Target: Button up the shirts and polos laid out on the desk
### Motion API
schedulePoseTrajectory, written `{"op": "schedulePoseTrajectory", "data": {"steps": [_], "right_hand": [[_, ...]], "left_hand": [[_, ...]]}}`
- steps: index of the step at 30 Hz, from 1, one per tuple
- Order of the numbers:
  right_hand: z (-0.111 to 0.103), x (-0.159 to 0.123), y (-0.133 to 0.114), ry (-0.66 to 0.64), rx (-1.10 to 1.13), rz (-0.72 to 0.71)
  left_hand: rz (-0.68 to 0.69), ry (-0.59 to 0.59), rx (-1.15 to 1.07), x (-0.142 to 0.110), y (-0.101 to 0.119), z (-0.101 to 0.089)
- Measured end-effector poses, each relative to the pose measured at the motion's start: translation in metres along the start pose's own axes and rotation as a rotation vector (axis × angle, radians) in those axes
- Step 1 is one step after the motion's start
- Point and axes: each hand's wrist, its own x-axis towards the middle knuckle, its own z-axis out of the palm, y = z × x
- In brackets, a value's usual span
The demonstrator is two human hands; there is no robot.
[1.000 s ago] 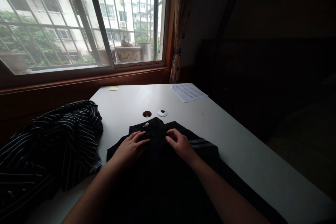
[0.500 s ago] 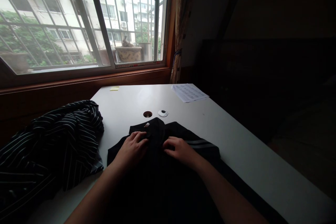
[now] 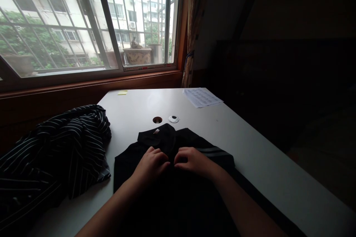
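A black shirt [image 3: 128, 161] with a collar lies spread on the white table, its neck end pointing away from me. A small white label [image 3: 156, 131] shows inside the collar, and pale stripes cross its right sleeve. My left hand [image 3: 152, 163] is closed on the cloth at the middle front, just below the collar. Close beside it, my right hand [image 3: 190, 161] pinches the other side of the front, thumb and forefinger together. The fingertips of both hands nearly meet. What exactly they grip is too dark to make out.
A heap of black-and-white striped cloth [image 3: 63, 148] lies at the left. Beyond the shirt, the white table [image 3: 139, 107] has a round cable hole [image 3: 157, 120], its loose cover [image 3: 174, 119], printed sheets [image 3: 201, 97] and a yellow note [image 3: 122, 92]. A barred window [image 3: 133, 18] stands behind.
My left hand has moved right and slightly toward me, from the collar's left side to the middle front beside my right hand. My right hand has barely moved.
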Motion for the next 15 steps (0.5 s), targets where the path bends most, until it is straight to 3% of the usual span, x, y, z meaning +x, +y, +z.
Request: {"op": "schedulePoseTrajectory", "data": {"steps": [6,15], "right_hand": [[0.007,0.002,0.003,0.016,-0.023,0.027],[0.013,0.003,0.0,0.008,-0.053,0.063]], "left_hand": [[-0.039,-0.025,-0.062,0.004,-0.003,0.007],[-0.063,-0.022,-0.146,0.005,0.004,0.0]]}}
